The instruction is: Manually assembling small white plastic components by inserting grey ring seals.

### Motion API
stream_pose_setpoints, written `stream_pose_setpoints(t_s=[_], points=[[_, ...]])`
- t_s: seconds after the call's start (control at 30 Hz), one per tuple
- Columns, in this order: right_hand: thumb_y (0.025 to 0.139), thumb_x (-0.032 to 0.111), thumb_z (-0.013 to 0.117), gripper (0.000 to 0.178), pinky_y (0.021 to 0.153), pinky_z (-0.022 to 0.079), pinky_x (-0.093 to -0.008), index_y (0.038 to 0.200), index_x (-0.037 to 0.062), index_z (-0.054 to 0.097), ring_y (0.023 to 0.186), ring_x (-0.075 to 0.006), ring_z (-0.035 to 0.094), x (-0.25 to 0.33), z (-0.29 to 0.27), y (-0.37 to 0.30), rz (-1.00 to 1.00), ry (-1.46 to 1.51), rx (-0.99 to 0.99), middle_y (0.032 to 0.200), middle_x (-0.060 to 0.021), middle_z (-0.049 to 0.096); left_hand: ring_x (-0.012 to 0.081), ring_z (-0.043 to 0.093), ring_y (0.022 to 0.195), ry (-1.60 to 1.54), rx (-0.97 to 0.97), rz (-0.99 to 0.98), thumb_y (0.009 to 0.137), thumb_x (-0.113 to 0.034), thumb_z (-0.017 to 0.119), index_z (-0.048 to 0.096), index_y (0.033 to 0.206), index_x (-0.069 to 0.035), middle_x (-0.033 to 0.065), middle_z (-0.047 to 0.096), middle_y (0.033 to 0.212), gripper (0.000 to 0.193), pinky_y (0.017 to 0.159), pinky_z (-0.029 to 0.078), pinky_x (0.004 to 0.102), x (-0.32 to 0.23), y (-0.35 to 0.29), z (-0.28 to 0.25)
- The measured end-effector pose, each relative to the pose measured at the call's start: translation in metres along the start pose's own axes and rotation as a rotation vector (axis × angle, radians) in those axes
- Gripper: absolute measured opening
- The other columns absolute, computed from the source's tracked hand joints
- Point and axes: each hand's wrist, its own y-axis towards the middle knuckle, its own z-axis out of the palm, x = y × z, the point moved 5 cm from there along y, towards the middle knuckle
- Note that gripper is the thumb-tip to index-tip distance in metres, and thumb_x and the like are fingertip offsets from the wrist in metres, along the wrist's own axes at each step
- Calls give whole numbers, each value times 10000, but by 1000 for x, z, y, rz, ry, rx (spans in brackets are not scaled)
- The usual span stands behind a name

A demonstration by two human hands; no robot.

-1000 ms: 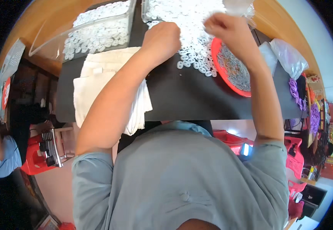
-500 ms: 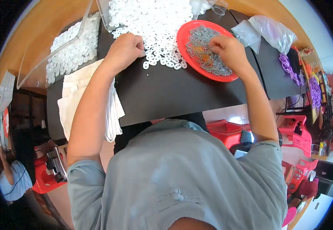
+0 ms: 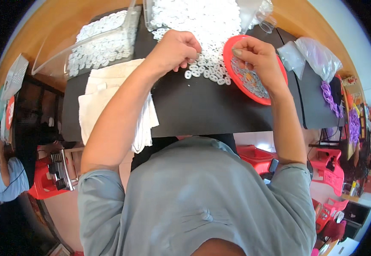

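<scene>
My left hand (image 3: 177,51) is raised over the near edge of a heap of small white oval pieces with holes (image 3: 194,17). Its thumb and fingers are pinched together; whatever is between them is hidden. Some loose white pieces (image 3: 213,73) lie just right of and below that hand. My right hand (image 3: 259,57) hovers above a red oval dish (image 3: 227,62), thumb and forefinger pinched, with their contents too small to make out. Thin grey metal-like pieces (image 3: 253,83) fill the dish, with a few orange bits among them.
A clear bin (image 3: 100,42) of white pieces stands at the far left, beside folded cream cloths (image 3: 108,89). Clear plastic bags (image 3: 318,53) and a purple cord bundle (image 3: 328,98) lie at the right of the black table (image 3: 206,111). Another person (image 3: 10,179) is at the left edge.
The whole view has shifted, so the table things appear farther right. My right hand has lifted out of the grey pieces toward the dish's left side. My left hand has moved right, nearer to it.
</scene>
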Motion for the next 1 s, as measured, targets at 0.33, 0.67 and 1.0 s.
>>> stream_pose_setpoints(t_s=[0.33, 0.67, 1.0], points=[[880, 142, 628, 105, 534, 342, -184, 895, 40, 643, 610, -28, 504, 6, 43, 27, -11, -44, 67, 713, 44, 573, 201, 594, 633, 595, -23, 57, 709, -125, 657, 685, 763, 0, 118, 632, 652, 139, 641, 468, 336, 4, 4, -8], [891, 132, 629, 92, 545, 382, -194, 871, 42, 636, 611, -35, 507, -8, 48, 23, -3, 0, 79, 704, 47, 562, 36, 493, 542, 40, -47, 76, 792, -142, 645, 692, 830, -45, -9, 607, 653, 114, 447, 346, 195, -19, -3, -3], [898, 107, 608, 99, 557, 392, -212, 851, 22, 590, 633, -43, 487, 0, 44, 17, -74, -91, 130, 689, 42, 523, 74, 507, 551, 123, -87, 82, 771, -111, 631, 665, 771, 8, 12, 576, 613, 124, 514, 414, 231, -27, -10, 5]])
